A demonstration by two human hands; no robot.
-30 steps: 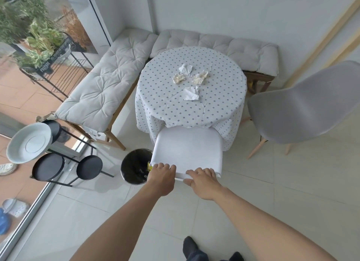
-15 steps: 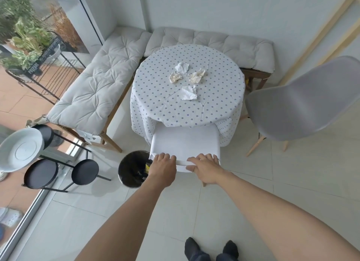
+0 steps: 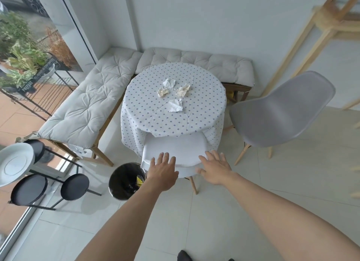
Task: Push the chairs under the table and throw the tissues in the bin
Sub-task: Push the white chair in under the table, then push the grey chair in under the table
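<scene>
A round table [image 3: 148,112] wears a white dotted cloth, and several crumpled tissues [image 3: 175,105] lie near its middle. A white chair [image 3: 175,145] is tucked partway under the table's near side, its seat hidden by the cloth. My left hand [image 3: 163,170] and my right hand [image 3: 214,168] hover over the chair's back with fingers spread, holding nothing. A grey chair [image 3: 280,112] stands clear of the table on the right. A round metal bin [image 3: 124,179] with a dark liner sits on the floor just left of the white chair.
Cushioned corner benches [image 3: 93,102] run behind and left of the table. A black stand with round trays [image 3: 48,186] and a white dish [image 3: 14,164] sits at the left by the glass door. A wooden frame [image 3: 311,36] leans at the right wall.
The white chair slid further under the table. Both hands let go of its back and now have their fingers spread. The view lifted upward.
</scene>
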